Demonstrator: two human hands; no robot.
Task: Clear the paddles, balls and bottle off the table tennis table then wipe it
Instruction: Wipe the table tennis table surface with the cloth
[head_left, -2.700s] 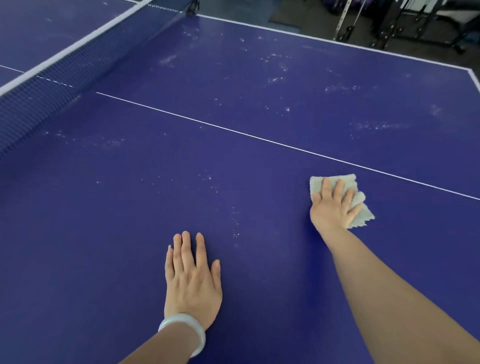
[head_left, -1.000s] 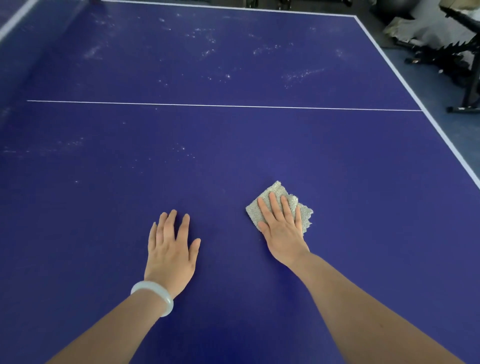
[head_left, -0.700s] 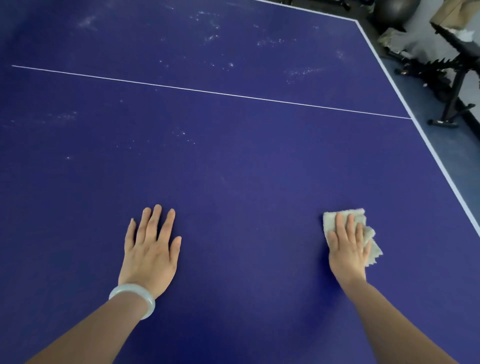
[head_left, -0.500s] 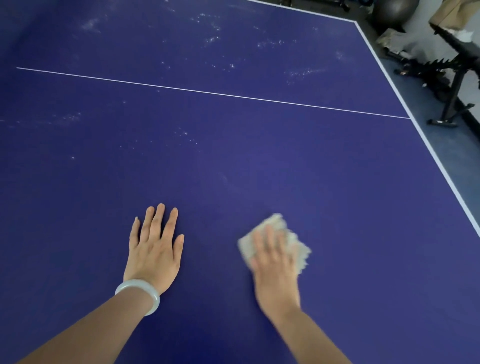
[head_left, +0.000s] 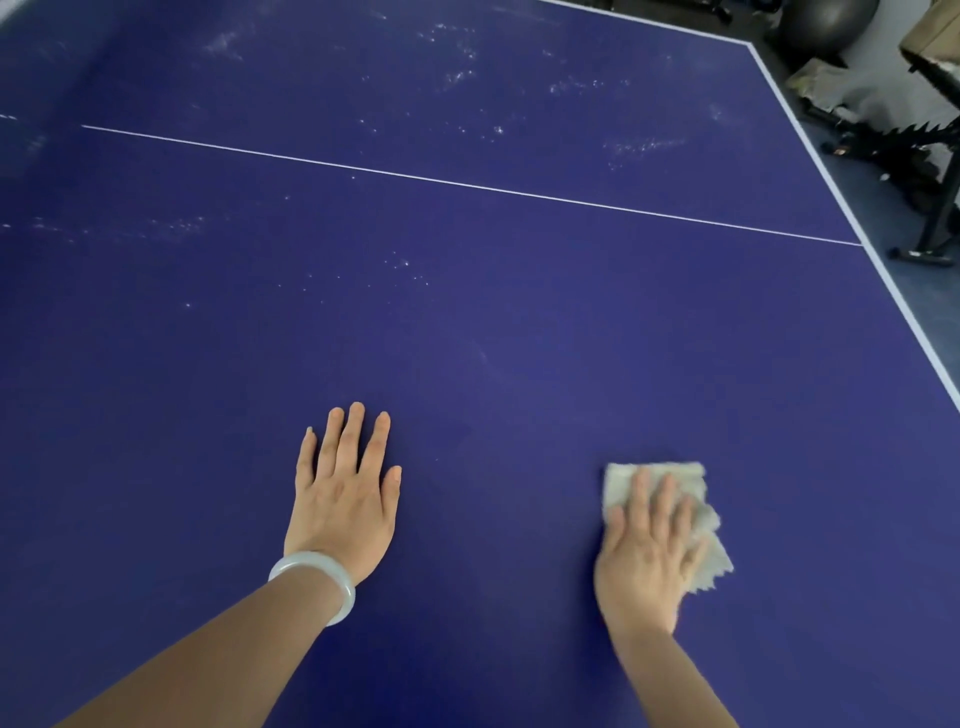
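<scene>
Beige cloth (head_left: 621, 488) on table (head_left: 519, 322), long axis far-left to near-right; right grip (head_left: 644, 566) presses it straight-fingered; left grip (head_left: 343, 499) spread flat.

One table (head_left: 519, 312), one cloth (head_left: 693, 480), two hands: left hand (head_left: 343, 499), right hand (head_left: 644, 561); one bracelet (head_left: 311, 562), one grey exercise ball (head_left: 826, 21).

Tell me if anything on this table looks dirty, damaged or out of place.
White dusty smears speckle the table beyond the white line, with fainter ones nearer. Nothing looks damaged; the cloth lies under the right hand.
</scene>
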